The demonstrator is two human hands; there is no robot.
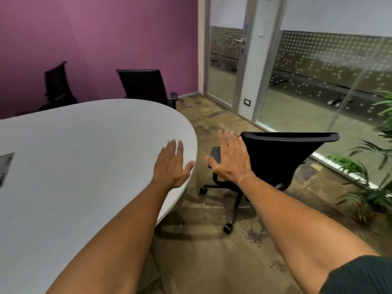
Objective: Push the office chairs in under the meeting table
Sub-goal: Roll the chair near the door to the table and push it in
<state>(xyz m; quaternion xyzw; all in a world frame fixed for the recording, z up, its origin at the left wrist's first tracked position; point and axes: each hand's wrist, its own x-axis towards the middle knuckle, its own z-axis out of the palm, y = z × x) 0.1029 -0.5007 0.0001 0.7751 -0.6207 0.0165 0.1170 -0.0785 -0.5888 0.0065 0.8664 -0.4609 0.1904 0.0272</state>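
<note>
Off the rounded end of the table (84, 149), a black chair (273, 160) stands on the floor (212, 262) clear of the rim, not yet pushed in, its back turned toward the glass wall (318, 85) as a person reaches for it with both arms out. The right hand (230, 160) is spread, fingers straight, in front of the chair's near armrest and the edge of its backrest; whether it touches cannot be told. The left hand (172, 166) lies flat and open at the table's edge, holding nothing. The step in hand appears to be catching the chair; it would likely go best with a hold on the backrest, swinging the seat to face the table, then rolling it in. Its castors look free, though a plant (369, 187) stands just behind it by the glass. Two more chairs, one (146, 85) at the far edge and another (57, 85) beyond it, sit against the purple wall (106, 39)
</note>
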